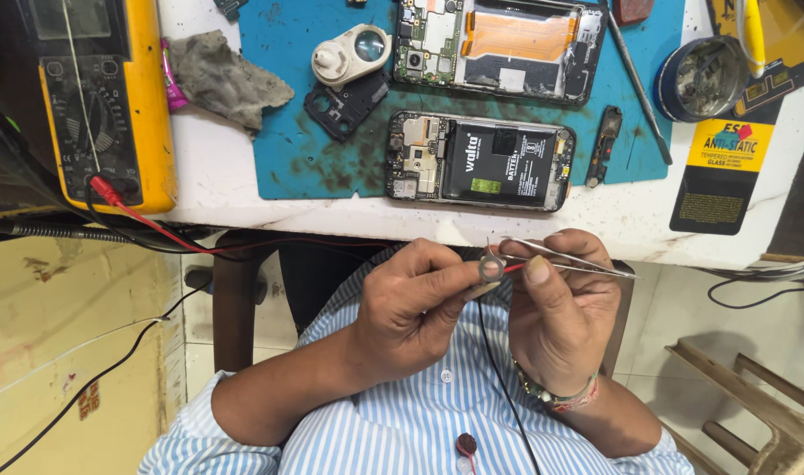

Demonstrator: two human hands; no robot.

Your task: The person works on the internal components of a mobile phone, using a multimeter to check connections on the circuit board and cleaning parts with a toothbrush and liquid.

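Note:
Both my hands are raised in front of my striped shirt, below the table edge. My left hand [411, 303] pinches a small round metal ring part [492, 266] between thumb and forefinger. My right hand [560, 308], a woven band on its wrist, holds thin metal tweezers [571, 258]. Their tips touch the ring part. A thin black wire [499, 369] hangs down from between the hands, with a short red bit showing next to the ring.
A blue mat [288, 141] on the white table [631, 224] carries two opened phones [481, 160] [499, 44], a white round loupe [349, 53], a black frame piece [345, 104] and a thin metal tool [638, 84]. Yellow multimeter [103, 97] with leads at left, grey rag [222, 77], round tin [701, 79], chair [763, 405].

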